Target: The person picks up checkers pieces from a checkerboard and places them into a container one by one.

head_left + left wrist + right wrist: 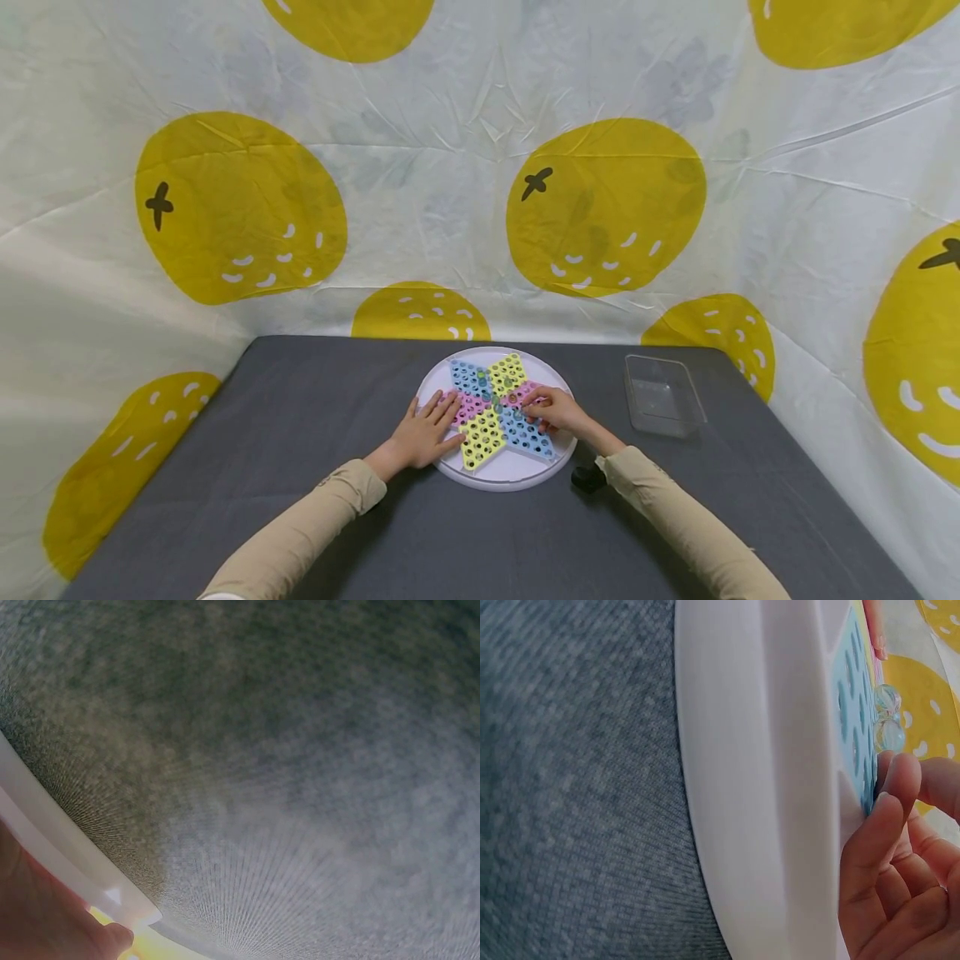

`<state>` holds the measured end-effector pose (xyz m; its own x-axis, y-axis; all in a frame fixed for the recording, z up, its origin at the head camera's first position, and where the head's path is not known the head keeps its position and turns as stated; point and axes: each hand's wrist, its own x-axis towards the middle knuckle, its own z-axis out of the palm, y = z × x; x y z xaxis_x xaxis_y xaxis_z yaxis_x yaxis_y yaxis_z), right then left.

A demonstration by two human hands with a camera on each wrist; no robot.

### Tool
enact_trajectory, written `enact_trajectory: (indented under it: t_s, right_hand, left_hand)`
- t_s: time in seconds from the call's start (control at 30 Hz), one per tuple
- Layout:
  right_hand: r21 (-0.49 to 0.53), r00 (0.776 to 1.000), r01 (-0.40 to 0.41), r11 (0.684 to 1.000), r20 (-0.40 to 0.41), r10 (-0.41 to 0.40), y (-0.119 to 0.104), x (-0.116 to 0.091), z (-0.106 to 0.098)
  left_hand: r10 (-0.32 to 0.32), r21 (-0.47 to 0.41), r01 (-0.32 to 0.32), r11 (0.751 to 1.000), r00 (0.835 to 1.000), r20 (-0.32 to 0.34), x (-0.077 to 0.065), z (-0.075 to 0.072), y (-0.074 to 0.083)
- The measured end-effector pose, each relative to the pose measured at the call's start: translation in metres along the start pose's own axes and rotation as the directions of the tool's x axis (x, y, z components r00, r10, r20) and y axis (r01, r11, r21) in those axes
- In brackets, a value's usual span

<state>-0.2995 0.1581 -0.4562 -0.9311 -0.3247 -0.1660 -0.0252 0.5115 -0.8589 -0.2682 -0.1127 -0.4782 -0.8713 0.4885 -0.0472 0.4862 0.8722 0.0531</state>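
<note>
A star-shaped Chinese checkers board (482, 439) with blue, yellow and pink perforated points sits in a round white tray (504, 482). Several clear glass marbles (889, 735) rest on it, clustered around the centre and far side. My left hand (423, 433) lies with straight, spread fingers over the board's left side and the tray rim. Over the right side, my right hand (558, 411) bends its fingers down to the blue and pink sections. In the right wrist view its thumb and fingertips (885, 806) come close together at the blue section; whatever lies between them is hidden.
A clear plastic box (663, 396) stands right of the tray on the dark grey table (315, 417). A small black object (588, 478) is by the right wrist. Behind hangs a white cloth (420, 208) with yellow fruit prints.
</note>
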Motion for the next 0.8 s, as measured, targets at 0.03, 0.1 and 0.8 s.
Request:
enact_trajectory:
  t_s: [0.03,0.1,0.8]
  right_hand:
    - [0.003,1.0,0.0,1.0,0.002,0.0,0.0,0.0,0.0001]
    - [0.008,1.0,-0.001,1.0,0.004,0.001,-0.0003,-0.0001,0.0001]
    - [0.013,1.0,-0.021,1.0,-0.003,0.021,-0.0001,-0.0067,-0.0087]
  left_hand:
    - [-0.001,0.002,0.001,1.0,1.0,0.001,-0.0001,-0.0001,0.0]
    - [-0.001,0.005,0.001,1.0,1.0,0.003,-0.0004,-0.0006,0.0003]
    - [0.016,0.003,-0.016,1.0,1.0,-0.023,-0.003,-0.0033,0.0014]
